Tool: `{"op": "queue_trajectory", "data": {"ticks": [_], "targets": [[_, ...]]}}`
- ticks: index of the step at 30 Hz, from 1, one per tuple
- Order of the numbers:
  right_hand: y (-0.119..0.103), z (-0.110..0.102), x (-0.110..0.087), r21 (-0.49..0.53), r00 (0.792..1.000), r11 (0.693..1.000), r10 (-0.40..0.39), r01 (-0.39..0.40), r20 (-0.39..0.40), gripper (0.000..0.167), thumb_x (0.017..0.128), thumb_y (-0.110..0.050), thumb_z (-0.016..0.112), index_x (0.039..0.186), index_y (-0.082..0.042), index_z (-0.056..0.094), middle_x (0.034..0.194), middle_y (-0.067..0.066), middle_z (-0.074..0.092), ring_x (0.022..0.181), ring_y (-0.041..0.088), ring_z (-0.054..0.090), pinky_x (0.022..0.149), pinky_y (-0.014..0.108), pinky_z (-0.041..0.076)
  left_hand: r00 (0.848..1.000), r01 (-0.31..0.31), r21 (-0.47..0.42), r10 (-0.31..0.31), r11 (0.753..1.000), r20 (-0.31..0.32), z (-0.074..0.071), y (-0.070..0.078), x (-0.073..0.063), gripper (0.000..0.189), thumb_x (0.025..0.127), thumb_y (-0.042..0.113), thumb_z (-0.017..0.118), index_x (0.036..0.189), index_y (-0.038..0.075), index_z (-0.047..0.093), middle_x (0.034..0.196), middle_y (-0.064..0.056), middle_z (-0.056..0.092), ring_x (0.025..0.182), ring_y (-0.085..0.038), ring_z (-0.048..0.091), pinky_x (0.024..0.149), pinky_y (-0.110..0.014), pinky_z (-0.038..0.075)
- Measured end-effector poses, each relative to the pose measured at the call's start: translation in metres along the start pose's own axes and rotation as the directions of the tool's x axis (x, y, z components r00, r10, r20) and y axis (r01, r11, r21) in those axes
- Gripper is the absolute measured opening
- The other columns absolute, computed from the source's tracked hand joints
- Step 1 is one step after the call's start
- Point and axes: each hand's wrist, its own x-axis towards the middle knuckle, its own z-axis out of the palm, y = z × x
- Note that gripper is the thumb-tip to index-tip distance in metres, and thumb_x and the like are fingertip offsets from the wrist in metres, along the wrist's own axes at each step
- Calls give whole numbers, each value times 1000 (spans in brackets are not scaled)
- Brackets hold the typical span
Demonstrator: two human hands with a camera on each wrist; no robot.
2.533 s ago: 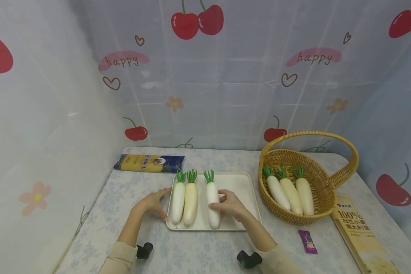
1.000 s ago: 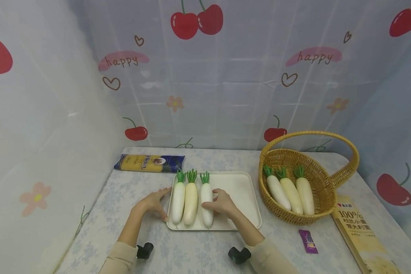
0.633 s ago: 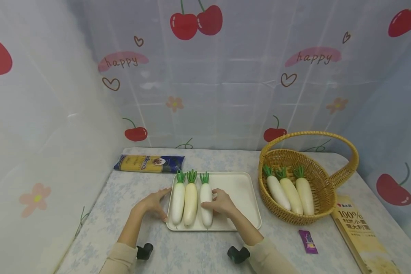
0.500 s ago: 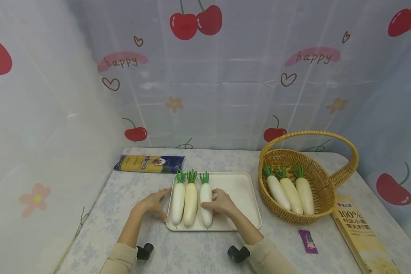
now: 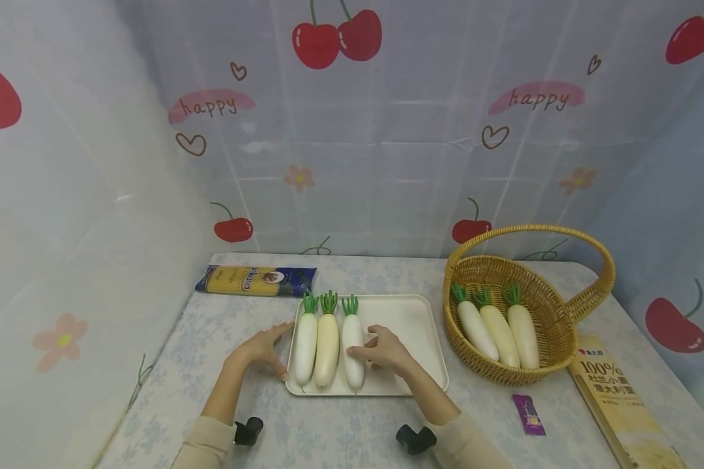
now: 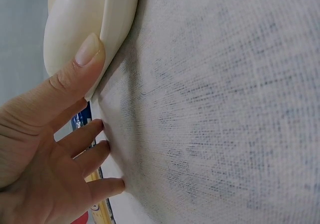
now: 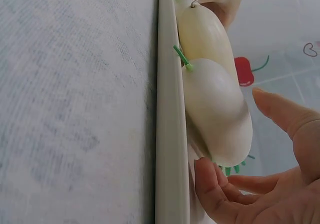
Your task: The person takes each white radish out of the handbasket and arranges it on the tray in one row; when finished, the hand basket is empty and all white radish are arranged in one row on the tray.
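Note:
Three white radishes with green tops lie side by side on a cream tray: a white one [image 5: 306, 348] at the left, a yellowish one [image 5: 326, 352] beside it, and another white radish [image 5: 353, 352] slightly to the right. My left hand [image 5: 263, 346] is at the tray's left edge; in the left wrist view its thumb rests on the tray rim [image 6: 120, 14], with the other fingers spread by the tablecloth. My right hand [image 5: 392, 353] hovers around the rightmost radish. In the right wrist view its thumb stands off this radish [image 7: 217, 112], its loosely bent fingers close to the radish's side.
A wicker basket [image 5: 563, 339] with a tall handle holds three more radishes at the right. A purple packet [image 5: 528, 414] and a yellow pasta package [image 5: 616, 397] lie near it. A blue-and-yellow pasta bag [image 5: 255, 280] lies behind the tray. A printed curtain [image 5: 399, 195] hangs at the back.
The rightmost radish moved left on the tray towards the other two, in my right hand. Since then the right hand has loosened and drawn slightly right. My left hand stayed put.

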Motion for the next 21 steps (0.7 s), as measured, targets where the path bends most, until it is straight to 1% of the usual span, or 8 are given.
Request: {"op": "queue_trajectory", "data": {"ticks": [4, 8, 12, 17, 19, 21], "targets": [[4, -9, -5, -1, 1000, 1000, 0, 0, 22, 83, 78, -31, 76, 138, 10, 36, 100, 18, 62, 66, 22, 64, 61, 36, 56, 1000, 3, 3, -3, 1000, 3, 0, 1, 0, 110, 53, 14, 91, 146, 7, 33, 149, -23, 29, 136, -46, 23, 107, -63, 24], [6, -22, -11, 18, 998, 1000, -22, 21, 52, 82, 79, -32, 75, 140, 7, 36, 100, 15, 61, 72, 24, 63, 61, 36, 56, 1000, 10, 1, -10, 1000, 6, 0, 0, 0, 111, 52, 14, 91, 146, 7, 32, 149, -23, 29, 136, -46, 23, 107, -63, 24], [6, -42, -17, 27, 990, 995, -99, 96, 100, 80, 82, -32, 73, 140, 8, 35, 100, 15, 61, 79, 29, 64, 66, 39, 57, 1000, 11, -8, -11, 1000, 9, 0, 0, 0, 112, 53, 15, 91, 147, 7, 31, 150, -23, 28, 137, -45, 23, 107, -63, 24], [-1, -73, -29, 47, 963, 978, -209, 204, 173, 74, 86, -29, 68, 140, 9, 33, 103, 17, 62, 93, 37, 63, 74, 41, 56, 1000, 5, -7, -5, 1000, 7, 0, 0, 0, 112, 53, 13, 91, 147, 7, 32, 150, -23, 28, 137, -46, 22, 107, -63, 23], [-5, -87, -35, 43, 954, 971, -239, 236, 182, 73, 87, -29, 67, 140, 8, 33, 105, 17, 62, 94, 37, 63, 75, 41, 56, 1000, 3, -5, -3, 1000, 6, 0, 0, 0, 111, 52, 12, 91, 147, 7, 32, 149, -23, 28, 136, -47, 22, 106, -64, 24], [-9, -100, -40, 27, 947, 963, -269, 268, 175, 72, 88, -28, 66, 141, 8, 33, 107, 17, 63, 93, 33, 64, 76, 41, 56, 1000, 6, -8, -6, 1000, 6, 0, 0, 0, 111, 53, 12, 91, 147, 8, 32, 150, -23, 28, 136, -47, 22, 106, -64, 23]]}}
